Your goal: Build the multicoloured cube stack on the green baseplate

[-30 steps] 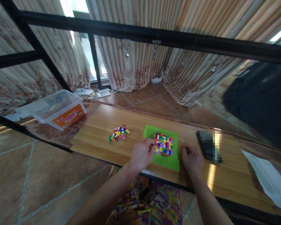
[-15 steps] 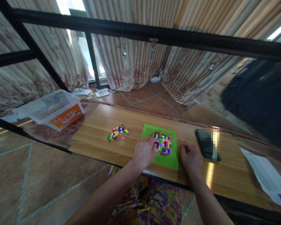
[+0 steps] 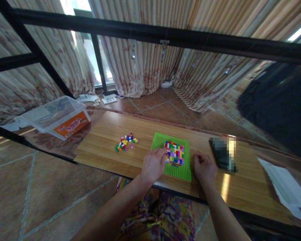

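Observation:
A block of many small coloured toy bricks (image 3: 175, 154) stands on a green studded baseplate (image 3: 178, 173). My left hand (image 3: 153, 164) reaches over the plate's left part, its thumb and fingers pinched together at the near left edge of the block. Whatever may be between those fingertips is hidden. To the right of the plate, my right hand (image 3: 205, 168) rests on the table with its fingers curled in, and nothing shows in it. Left of the baseplate lies a scattered pile of loose small bricks (image 3: 124, 142) in mixed colours.
The wooden tabletop (image 3: 95, 144) carries a dark phone-like object (image 3: 219, 155), partly pixelated, beyond my right hand. A clear plastic bin (image 3: 57, 117) with an orange label sits at the left. White paper (image 3: 283, 187) lies at the right end. A black metal bar (image 3: 145, 31) crosses above.
My left hand has shifted slightly left, uncovering a little more of the block's left edge. The right hand stays almost where it was.

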`<state>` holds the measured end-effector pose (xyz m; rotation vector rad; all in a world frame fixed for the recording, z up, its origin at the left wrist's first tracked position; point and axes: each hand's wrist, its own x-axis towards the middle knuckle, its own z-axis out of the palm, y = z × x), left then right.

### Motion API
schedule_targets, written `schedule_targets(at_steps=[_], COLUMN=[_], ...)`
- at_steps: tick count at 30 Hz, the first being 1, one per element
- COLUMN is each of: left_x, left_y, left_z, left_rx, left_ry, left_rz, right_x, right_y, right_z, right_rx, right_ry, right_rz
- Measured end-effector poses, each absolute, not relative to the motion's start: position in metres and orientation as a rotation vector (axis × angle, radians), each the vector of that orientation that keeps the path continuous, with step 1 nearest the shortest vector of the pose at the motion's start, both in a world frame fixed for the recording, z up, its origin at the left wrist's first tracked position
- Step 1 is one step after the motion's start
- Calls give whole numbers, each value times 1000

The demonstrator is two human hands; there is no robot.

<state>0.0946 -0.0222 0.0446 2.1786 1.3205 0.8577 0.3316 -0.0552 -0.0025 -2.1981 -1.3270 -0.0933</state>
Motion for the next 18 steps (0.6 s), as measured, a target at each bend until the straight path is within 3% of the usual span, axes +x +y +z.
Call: schedule_targets(at_steps=[18], left_x=[93], left_y=[-27], left_z=[49], left_rx=[2633], left_ry=[1303], left_rz=[692], right_x=[332], right_y=[-55], right_z=[-4], right_rx=[-2203], right_ry=[-1322], right_rz=[-61])
